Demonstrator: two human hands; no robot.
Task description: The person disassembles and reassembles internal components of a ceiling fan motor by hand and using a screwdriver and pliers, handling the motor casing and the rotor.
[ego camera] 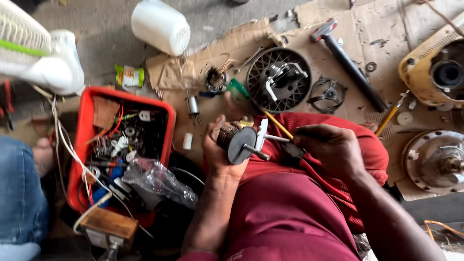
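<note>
My left hand (220, 150) grips a small dark motor rotor (238, 141) with a steel shaft sticking out toward me. A white plastic piece sits against the rotor's right side. My right hand (331, 147) is closed around a yellow-handled screwdriver (278, 124) whose green end points up and left, and a small black part lies under its fingers. Both hands work over my lap, covered in dark red cloth (299, 208).
A red tray (87, 140) of wires and small parts stands at left, with a wooden block (108, 227) below it. On cardboard (367, 38) lie a round black fan grille (278, 79), a hammer (345, 60), a yellow motor housing (432, 67) and a metal hub (435, 162). Another person's jeans-clad leg (19, 193) is at far left.
</note>
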